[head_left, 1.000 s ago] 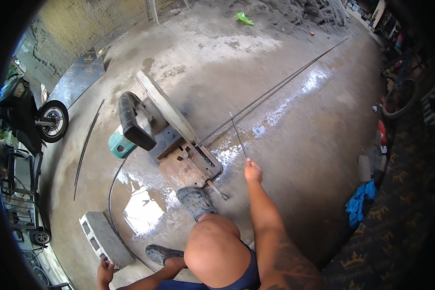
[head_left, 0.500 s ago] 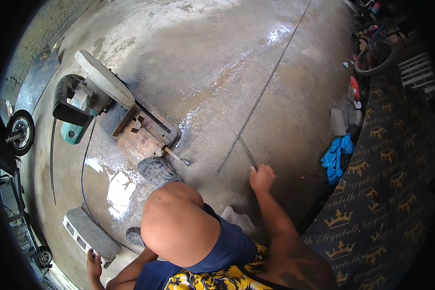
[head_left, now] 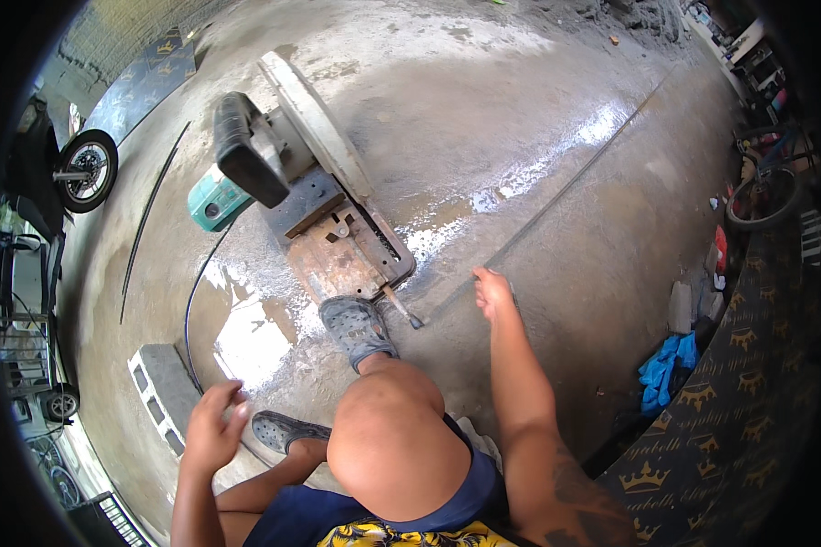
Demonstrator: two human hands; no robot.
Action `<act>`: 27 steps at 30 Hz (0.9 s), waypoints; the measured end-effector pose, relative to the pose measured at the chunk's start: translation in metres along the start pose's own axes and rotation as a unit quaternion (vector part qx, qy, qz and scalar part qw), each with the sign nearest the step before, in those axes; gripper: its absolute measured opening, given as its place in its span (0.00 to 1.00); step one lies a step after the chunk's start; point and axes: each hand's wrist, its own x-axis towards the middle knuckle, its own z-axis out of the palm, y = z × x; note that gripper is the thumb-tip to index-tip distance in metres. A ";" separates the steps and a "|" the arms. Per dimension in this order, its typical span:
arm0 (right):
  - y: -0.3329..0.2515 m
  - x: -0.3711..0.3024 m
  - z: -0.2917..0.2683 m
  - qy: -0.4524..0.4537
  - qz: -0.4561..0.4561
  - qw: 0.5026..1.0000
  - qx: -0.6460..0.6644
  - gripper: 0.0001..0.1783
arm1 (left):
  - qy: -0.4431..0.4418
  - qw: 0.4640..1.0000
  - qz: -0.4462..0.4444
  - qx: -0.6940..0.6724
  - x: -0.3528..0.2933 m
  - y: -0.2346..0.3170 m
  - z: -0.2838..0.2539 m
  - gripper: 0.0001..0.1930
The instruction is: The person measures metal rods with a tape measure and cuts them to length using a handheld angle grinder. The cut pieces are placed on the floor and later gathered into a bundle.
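Note:
My right hand (head_left: 493, 294) is closed on a long thin metal rod (head_left: 556, 201), which runs away toward the far right and blurs near my fingers. Left of it stands a chop saw with a pale blade guard (head_left: 315, 128), a black handle (head_left: 248, 150) and a teal motor housing (head_left: 217, 199). Its rusty base (head_left: 333, 264) carries a clamp with a screw handle (head_left: 401, 308). My foot in a grey clog (head_left: 354, 326) rests against the base's near edge. Raised beside a hollow concrete block (head_left: 169, 387), my left hand (head_left: 213, 425) looks empty, its fingers loosely curled and thumb apart.
A dark cable (head_left: 192, 310) and a thin black strip (head_left: 150, 223) lie on the wet floor at left. A motorcycle wheel (head_left: 88, 171) stands beyond. At right are a blue plastic bag (head_left: 666, 369), a bicycle wheel (head_left: 763, 199) and a dark crown-printed sheet (head_left: 702, 456).
My right hand held a short rod crossing the long one; now it is on the long rod, which has shifted. My left hand has risen into view. The whole view has turned.

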 end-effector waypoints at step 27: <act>-0.008 -0.164 0.196 -0.576 0.105 0.756 -0.294 0.21 | 0.000 0.978 -0.108 0.181 0.238 -0.194 0.094 0.25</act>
